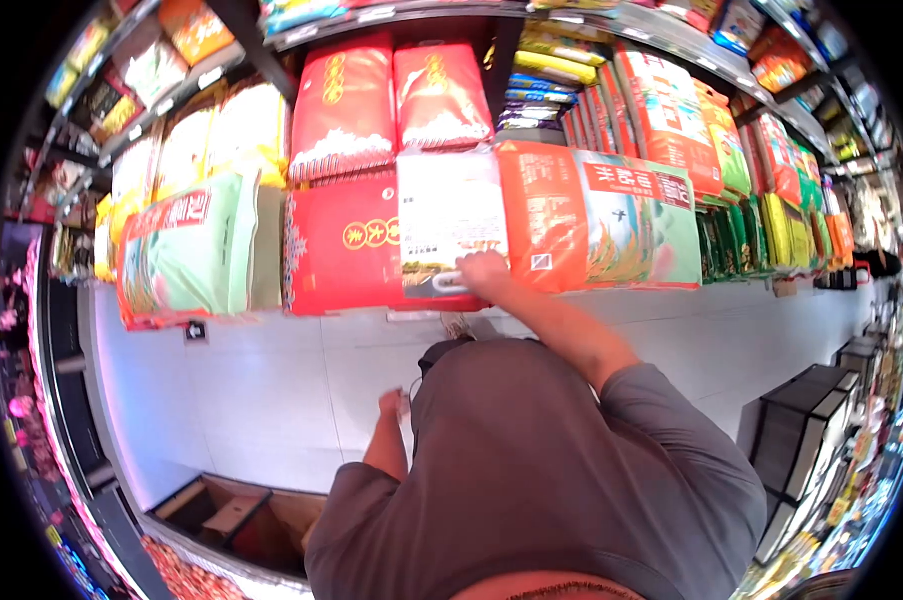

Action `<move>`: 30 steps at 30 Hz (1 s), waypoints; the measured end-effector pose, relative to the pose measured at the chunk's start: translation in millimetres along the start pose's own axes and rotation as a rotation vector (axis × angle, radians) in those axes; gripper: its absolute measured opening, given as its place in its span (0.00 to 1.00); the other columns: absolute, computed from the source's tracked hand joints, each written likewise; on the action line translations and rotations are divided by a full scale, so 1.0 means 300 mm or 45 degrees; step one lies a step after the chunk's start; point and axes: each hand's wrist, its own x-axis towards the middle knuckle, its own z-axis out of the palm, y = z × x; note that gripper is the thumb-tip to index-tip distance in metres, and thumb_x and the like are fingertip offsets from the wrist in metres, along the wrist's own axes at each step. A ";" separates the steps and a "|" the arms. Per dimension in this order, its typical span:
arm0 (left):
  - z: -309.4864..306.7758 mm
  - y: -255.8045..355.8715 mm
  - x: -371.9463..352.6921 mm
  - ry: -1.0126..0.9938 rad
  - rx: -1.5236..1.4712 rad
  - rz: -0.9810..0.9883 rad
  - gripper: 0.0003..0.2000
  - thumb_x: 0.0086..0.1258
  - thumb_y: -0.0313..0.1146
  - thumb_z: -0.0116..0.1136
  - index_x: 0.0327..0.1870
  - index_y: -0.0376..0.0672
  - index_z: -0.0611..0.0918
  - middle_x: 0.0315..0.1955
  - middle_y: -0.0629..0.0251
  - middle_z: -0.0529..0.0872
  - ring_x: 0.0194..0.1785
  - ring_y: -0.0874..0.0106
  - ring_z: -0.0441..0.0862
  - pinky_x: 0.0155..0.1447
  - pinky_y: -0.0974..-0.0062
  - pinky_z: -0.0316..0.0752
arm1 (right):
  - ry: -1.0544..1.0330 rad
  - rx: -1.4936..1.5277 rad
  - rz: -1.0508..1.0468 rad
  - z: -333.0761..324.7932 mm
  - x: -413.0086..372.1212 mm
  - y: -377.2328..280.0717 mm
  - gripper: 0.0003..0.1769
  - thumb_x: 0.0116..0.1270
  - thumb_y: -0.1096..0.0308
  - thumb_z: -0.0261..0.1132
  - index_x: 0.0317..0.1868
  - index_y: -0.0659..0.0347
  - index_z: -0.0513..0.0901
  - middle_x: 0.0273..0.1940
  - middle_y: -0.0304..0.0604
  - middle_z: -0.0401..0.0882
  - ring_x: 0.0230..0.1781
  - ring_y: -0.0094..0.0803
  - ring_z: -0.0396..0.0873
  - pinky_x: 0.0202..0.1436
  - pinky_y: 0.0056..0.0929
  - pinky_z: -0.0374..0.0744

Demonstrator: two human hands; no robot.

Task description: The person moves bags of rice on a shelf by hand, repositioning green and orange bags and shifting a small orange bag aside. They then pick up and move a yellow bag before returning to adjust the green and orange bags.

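Observation:
My right hand (485, 275) reaches forward to the near edge of a white and dark bag (452, 205) that lies between red bags and an orange bag. Its fingers are closed at the end of a white handle (450, 282) on that bag. On the left of the white bag is a red bag (337, 240) with gold characters; on the right is an orange and green bag (602, 220). My left hand (392, 403) hangs low above the floor, beside my body. A small pale thing shows at its fingers, too small to name.
Shelves of packaged goods (662, 110) stretch across the front. A green bag (192, 245) sticks out at the left. Behind me at the lower left is an open wooden bin (237, 515); a dark display stand (802, 430) is at the right. Pale tiled floor (262, 390) lies below.

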 end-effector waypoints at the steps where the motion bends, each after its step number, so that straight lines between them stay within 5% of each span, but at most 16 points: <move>1: 0.012 0.024 -0.003 -0.007 0.027 0.040 0.09 0.68 0.38 0.54 0.39 0.43 0.81 0.27 0.64 0.81 0.27 0.68 0.77 0.31 0.65 0.73 | 0.056 0.062 0.008 -0.008 -0.048 -0.003 0.16 0.61 0.51 0.65 0.37 0.56 0.82 0.31 0.47 0.84 0.35 0.45 0.83 0.38 0.45 0.79; 6: 0.124 0.145 -0.142 -0.153 0.605 0.057 0.13 0.66 0.35 0.50 0.46 0.41 0.81 0.33 0.57 0.82 0.32 0.64 0.80 0.33 0.61 0.75 | 0.141 0.413 0.161 0.048 -0.440 0.061 0.18 0.64 0.51 0.61 0.31 0.59 0.80 0.30 0.51 0.81 0.34 0.52 0.81 0.39 0.50 0.78; 7: 0.144 0.225 -0.119 -0.326 1.246 0.313 0.10 0.67 0.33 0.51 0.43 0.39 0.81 0.33 0.58 0.85 0.32 0.66 0.83 0.30 0.64 0.76 | 0.176 0.481 0.211 0.093 -0.543 0.108 0.18 0.64 0.51 0.60 0.31 0.59 0.80 0.30 0.52 0.81 0.34 0.52 0.81 0.39 0.51 0.78; 8: 0.189 0.286 -0.134 -0.320 1.266 0.336 0.10 0.67 0.33 0.51 0.43 0.39 0.81 0.33 0.58 0.85 0.32 0.66 0.83 0.30 0.64 0.76 | 0.211 0.551 0.256 0.150 -0.650 0.164 0.19 0.64 0.51 0.60 0.30 0.60 0.80 0.30 0.52 0.81 0.34 0.53 0.81 0.39 0.52 0.77; 10: 0.306 0.396 -0.195 -0.198 0.307 0.161 0.11 0.69 0.36 0.53 0.41 0.39 0.82 0.30 0.61 0.85 0.27 0.70 0.81 0.27 0.69 0.75 | 0.024 0.540 0.656 0.309 -0.873 0.296 0.17 0.63 0.52 0.60 0.35 0.58 0.83 0.37 0.55 0.83 0.40 0.53 0.81 0.44 0.51 0.78; 13: 0.442 0.540 -0.252 -0.242 0.412 0.322 0.16 0.70 0.44 0.56 0.48 0.42 0.82 0.36 0.59 0.85 0.35 0.70 0.82 0.38 0.68 0.78 | -0.054 0.664 1.357 0.551 -1.297 0.476 0.19 0.65 0.53 0.57 0.43 0.59 0.85 0.47 0.54 0.83 0.51 0.52 0.80 0.54 0.48 0.78; 14: 0.494 0.567 -0.285 -0.245 0.420 0.339 0.16 0.70 0.44 0.56 0.48 0.42 0.82 0.36 0.59 0.85 0.35 0.70 0.82 0.38 0.68 0.78 | 0.048 0.595 1.482 0.813 -1.450 0.593 0.17 0.64 0.57 0.57 0.42 0.60 0.85 0.49 0.54 0.83 0.53 0.49 0.80 0.56 0.48 0.78; 15: 0.548 0.585 -0.311 -0.263 0.399 0.411 0.15 0.70 0.42 0.54 0.46 0.41 0.82 0.34 0.60 0.85 0.31 0.71 0.81 0.33 0.71 0.76 | -0.439 0.196 1.132 0.892 -1.603 0.661 0.14 0.65 0.60 0.60 0.42 0.61 0.85 0.45 0.50 0.84 0.48 0.44 0.82 0.53 0.41 0.80; 16: 0.594 0.591 -0.329 -0.280 0.380 0.481 0.13 0.71 0.40 0.53 0.44 0.40 0.82 0.31 0.62 0.85 0.27 0.73 0.81 0.27 0.73 0.75 | -0.566 0.268 1.061 0.867 -1.731 0.662 0.15 0.67 0.60 0.58 0.39 0.62 0.85 0.41 0.48 0.86 0.40 0.38 0.85 0.43 0.40 0.83; 18: 0.666 0.549 -0.356 -0.317 0.399 0.495 0.14 0.72 0.40 0.52 0.46 0.40 0.82 0.31 0.63 0.85 0.28 0.73 0.81 0.28 0.73 0.75 | -0.291 1.107 1.623 0.925 -1.940 0.649 0.17 0.70 0.58 0.56 0.36 0.62 0.85 0.33 0.47 0.85 0.26 0.37 0.84 0.29 0.38 0.82; 20: 0.751 0.492 -0.407 -0.283 0.548 0.498 0.14 0.72 0.41 0.52 0.46 0.40 0.83 0.30 0.64 0.85 0.30 0.73 0.82 0.31 0.72 0.76 | -0.084 1.317 1.827 0.806 -2.071 0.569 0.20 0.73 0.56 0.53 0.32 0.63 0.82 0.25 0.45 0.83 0.16 0.33 0.79 0.19 0.33 0.77; 24: 0.885 0.402 -0.520 -0.393 0.552 0.522 0.14 0.70 0.40 0.54 0.44 0.39 0.84 0.28 0.62 0.86 0.31 0.71 0.83 0.36 0.68 0.78 | 0.003 1.601 1.768 0.661 -2.186 0.454 0.23 0.75 0.54 0.50 0.32 0.64 0.80 0.23 0.44 0.81 0.16 0.32 0.78 0.18 0.31 0.75; 26: 0.958 0.384 -0.556 -0.345 0.989 0.979 0.13 0.69 0.37 0.53 0.43 0.38 0.84 0.29 0.58 0.87 0.35 0.68 0.85 0.43 0.67 0.79 | 0.244 1.670 1.854 0.684 -2.233 0.428 0.26 0.76 0.52 0.47 0.30 0.63 0.80 0.23 0.44 0.81 0.16 0.31 0.78 0.18 0.31 0.74; 30: 1.136 0.516 -0.676 -0.407 1.324 1.097 0.14 0.67 0.31 0.49 0.46 0.38 0.85 0.35 0.55 0.89 0.41 0.66 0.87 0.50 0.69 0.79 | 0.284 1.688 1.770 0.772 -2.274 0.401 0.32 0.77 0.47 0.42 0.29 0.63 0.81 0.20 0.44 0.80 0.16 0.32 0.78 0.20 0.32 0.75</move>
